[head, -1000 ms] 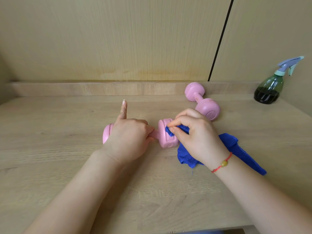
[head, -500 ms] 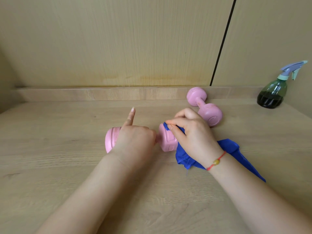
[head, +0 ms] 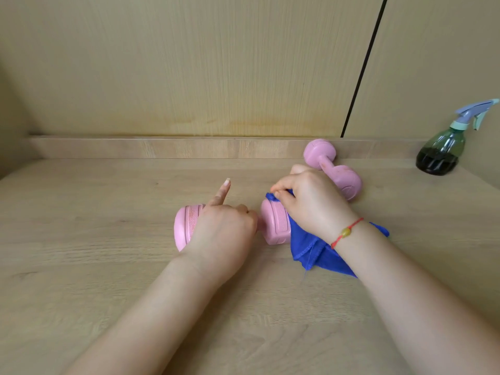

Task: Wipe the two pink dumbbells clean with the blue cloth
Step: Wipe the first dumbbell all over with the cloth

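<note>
A pink dumbbell point(head: 274, 223) lies across the middle of the wooden table. My left hand point(head: 224, 228) grips its handle, the index finger pointing up and away; the handle itself is hidden. My right hand point(head: 311, 201) pinches the blue cloth point(head: 313, 250) against the top and outer face of the dumbbell's right head. The cloth trails toward me under my right wrist. A second pink dumbbell point(head: 332, 166) lies behind my right hand, near the back ledge, untouched.
A green spray bottle point(head: 443, 150) with a purple trigger stands at the far right by the wall. A low wooden ledge point(head: 162, 147) runs along the back of the table point(head: 81, 266), with wood panels above it.
My right hand has slid the cloth from the front of the dumbbell's right head up over its top and far side. My left hand kept its hold on the handle.
</note>
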